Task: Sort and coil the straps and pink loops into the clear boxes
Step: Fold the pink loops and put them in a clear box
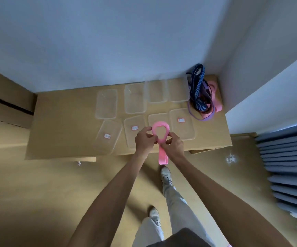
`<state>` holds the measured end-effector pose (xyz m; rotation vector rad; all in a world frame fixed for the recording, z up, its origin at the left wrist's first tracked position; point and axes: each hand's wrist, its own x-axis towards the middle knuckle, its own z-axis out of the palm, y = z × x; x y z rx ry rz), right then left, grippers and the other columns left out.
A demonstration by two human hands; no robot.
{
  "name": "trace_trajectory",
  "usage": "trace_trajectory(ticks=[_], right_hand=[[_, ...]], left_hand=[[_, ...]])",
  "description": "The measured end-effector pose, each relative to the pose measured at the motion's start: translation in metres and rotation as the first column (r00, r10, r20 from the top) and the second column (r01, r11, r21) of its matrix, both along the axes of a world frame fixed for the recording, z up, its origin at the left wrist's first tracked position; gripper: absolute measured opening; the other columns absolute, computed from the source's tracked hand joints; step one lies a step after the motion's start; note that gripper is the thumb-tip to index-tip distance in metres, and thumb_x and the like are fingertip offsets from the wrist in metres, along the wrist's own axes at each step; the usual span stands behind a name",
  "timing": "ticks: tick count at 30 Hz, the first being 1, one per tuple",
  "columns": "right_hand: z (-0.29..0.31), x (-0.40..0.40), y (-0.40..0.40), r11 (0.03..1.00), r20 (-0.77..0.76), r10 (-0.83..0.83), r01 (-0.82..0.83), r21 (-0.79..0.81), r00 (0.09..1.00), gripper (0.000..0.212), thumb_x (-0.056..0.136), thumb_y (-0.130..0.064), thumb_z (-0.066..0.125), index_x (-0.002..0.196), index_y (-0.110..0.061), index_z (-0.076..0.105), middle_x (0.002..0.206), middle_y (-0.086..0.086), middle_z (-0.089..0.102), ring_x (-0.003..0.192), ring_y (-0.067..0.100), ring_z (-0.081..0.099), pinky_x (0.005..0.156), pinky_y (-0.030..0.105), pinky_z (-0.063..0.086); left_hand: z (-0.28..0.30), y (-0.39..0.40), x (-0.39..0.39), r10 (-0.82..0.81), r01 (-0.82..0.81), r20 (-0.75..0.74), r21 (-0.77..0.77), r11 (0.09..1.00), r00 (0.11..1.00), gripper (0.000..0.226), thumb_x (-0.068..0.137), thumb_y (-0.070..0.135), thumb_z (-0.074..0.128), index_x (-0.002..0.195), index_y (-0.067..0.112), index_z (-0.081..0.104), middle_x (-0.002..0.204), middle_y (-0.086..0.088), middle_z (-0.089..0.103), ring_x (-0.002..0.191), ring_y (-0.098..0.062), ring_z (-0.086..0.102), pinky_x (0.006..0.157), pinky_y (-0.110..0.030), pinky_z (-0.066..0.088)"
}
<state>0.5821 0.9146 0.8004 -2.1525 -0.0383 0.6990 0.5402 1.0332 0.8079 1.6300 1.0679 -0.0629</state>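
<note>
**Pink loop pinched over the table's front edge**

Above the front edge of the low wooden table (63, 111), I held a pink loop (160, 130) between both hands. My left hand (145, 139) pinched the band on its left side with curled fingers (153, 138), and my right hand (173, 145) pinched it on the right, fingers bent round the strip where the two sides met. The upper part of the loop stood open in a rounded teardrop over the lids, while its lower end hung down past the table edge toward the floor.

Four clear boxes (135, 98) stood in a row toward the wall, and four clear lids (182, 123) lay in front of them, three showing small labels, the fourth partly hidden behind the loop. At the table's far right corner lay a tangled pile of straps (197, 90), dark striped ones on top, with a purple band (202, 118) and more pink loops (215, 97) beneath and beside them. My pale trousers and light shoes showed below, and a blue pleated curtain (286, 166) hung at the right.
</note>
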Motion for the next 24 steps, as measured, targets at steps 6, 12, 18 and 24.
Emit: trace_trajectory(ticks=[6, 12, 18, 24], right_hand=[[-0.044, 0.049, 0.027, 0.990, -0.112, 0.012, -0.028, -0.141, 0.994, 0.038, 0.082, -0.034, 0.075, 0.107, -0.007, 0.065, 0.090, 0.008, 0.072, 0.082, 0.029, 0.069, 0.070, 0.038, 0.056], [-0.069, 0.062, 0.038, 0.965, -0.082, 0.042, -0.062, -0.254, 0.996, 0.047, 0.084, -0.045, 0.074, 0.105, -0.004, 0.063, 0.091, 0.012, 0.072, 0.082, 0.032, 0.068, 0.068, 0.039, 0.054], [-0.061, 0.057, 0.045, 0.908, 0.014, 0.161, -0.142, -0.395, 0.987, 0.052, 0.089, -0.047, 0.068, 0.117, -0.005, 0.056, 0.101, 0.015, 0.070, 0.089, 0.034, 0.067, 0.077, 0.040, 0.052], [-0.028, 0.038, 0.038, 0.870, 0.149, 0.268, -0.173, -0.461, 0.952, 0.064, 0.083, -0.016, 0.063, 0.144, -0.012, 0.044, 0.128, 0.013, 0.057, 0.117, 0.033, 0.054, 0.098, 0.038, 0.038]], left_hand=[[-0.039, 0.019, 0.050, -0.005, 0.002, -0.054, -0.061, 0.998, 0.999, 0.035, 0.080, -0.001, 0.064, 0.099, 0.029, 0.067, 0.088, -0.016, 0.071, 0.079, -0.037, 0.067, 0.074, -0.044, 0.055], [-0.067, 0.031, 0.065, -0.047, 0.045, -0.046, -0.030, 0.999, 0.998, 0.048, 0.079, -0.008, 0.061, 0.104, 0.032, 0.070, 0.088, 0.006, 0.071, 0.086, -0.023, 0.070, 0.079, -0.043, 0.059], [-0.069, 0.041, 0.065, -0.214, 0.220, -0.076, 0.089, 0.971, 0.974, 0.039, 0.080, 0.000, 0.056, 0.105, 0.023, 0.075, 0.084, 0.004, 0.072, 0.083, -0.020, 0.067, 0.072, -0.033, 0.052], [-0.040, 0.058, 0.043, -0.407, 0.431, -0.144, 0.365, 0.825, 0.902, 0.036, 0.093, 0.018, 0.052, 0.128, 0.024, 0.060, 0.129, -0.005, 0.060, 0.118, -0.025, 0.057, 0.095, -0.037, 0.045]])
